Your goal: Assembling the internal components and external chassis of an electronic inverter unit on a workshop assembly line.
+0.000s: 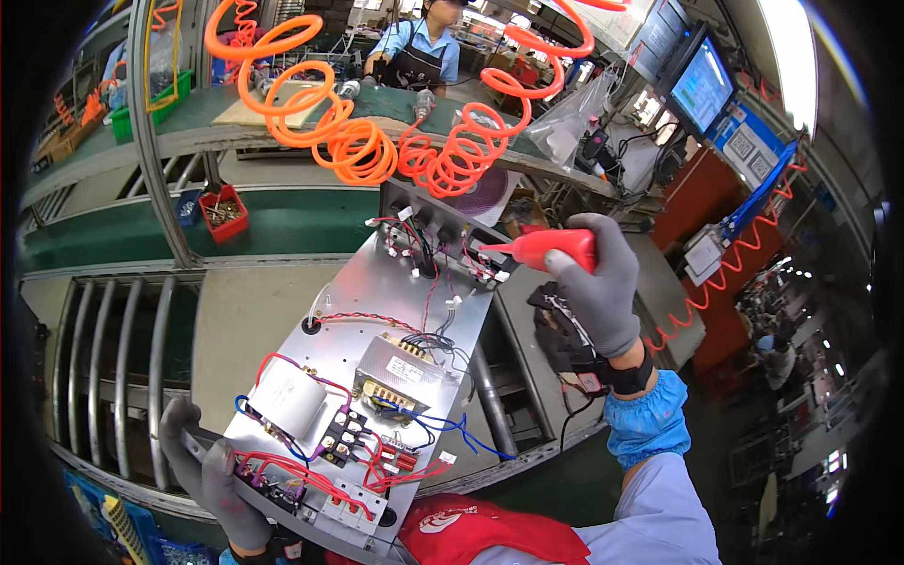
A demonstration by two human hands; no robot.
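My right hand (603, 287), in a grey glove, is wrapped round a red squeeze bottle (556, 250). The bottle lies nearly level, its thin nozzle pointing left at the wired parts on the far upright panel (400, 202) of a metal chassis (348, 301); whether the tip touches them I cannot tell. At the near left corner my gloved left hand (212, 471) grips the chassis's near panel (301, 532), fingers outside and thumb over the edge. On the chassis sit a transformer (400, 372), a white capacitor (290, 403), a black terminal block (346, 435) and red and blue wires.
Orange coiled hoses (358, 141) hang above the far side. A red bin (224, 215) of small metal parts stands at the far left. Metal rollers (122, 377) flank the board under the chassis. A monitor (702, 80) is at upper right; a person (424, 47) stands beyond the far bench.
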